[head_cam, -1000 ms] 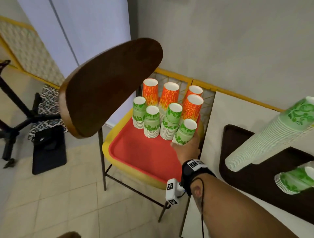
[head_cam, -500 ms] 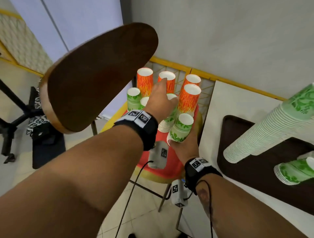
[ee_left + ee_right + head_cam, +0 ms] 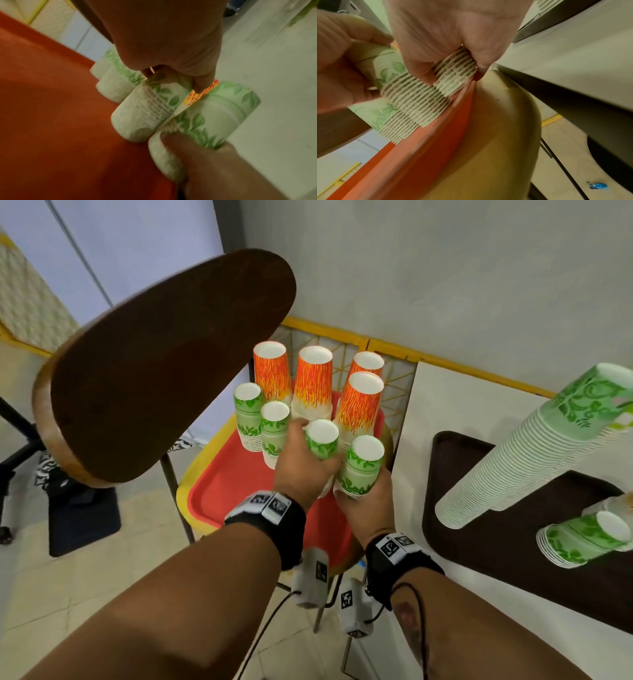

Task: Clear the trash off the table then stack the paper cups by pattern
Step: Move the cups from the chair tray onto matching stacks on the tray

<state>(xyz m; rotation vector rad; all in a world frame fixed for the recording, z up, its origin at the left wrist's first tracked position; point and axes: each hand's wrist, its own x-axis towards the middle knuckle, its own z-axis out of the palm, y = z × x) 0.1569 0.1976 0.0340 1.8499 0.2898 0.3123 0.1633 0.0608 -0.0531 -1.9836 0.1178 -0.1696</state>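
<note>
On the red tray stand upside-down stacks of cups. Several orange-patterned stacks are at the back, and two green leaf-patterned stacks at the left. My left hand grips a green leaf stack in the middle, seen close in the left wrist view. My right hand grips the green stack right beside it, at the tray's right edge. The two held stacks touch. I cannot tell whether either is lifted off the tray.
The red tray lies on a yellow chair seat with a wooden backrest at the left. On the white table to the right, a dark brown tray carries a tall green cup stack and a shorter one. A blue scrap lies on the floor.
My left arm came in from the lower left, reached over the cups, then closed on the green stack beside my right hand. My right hand kept its stack throughout.
</note>
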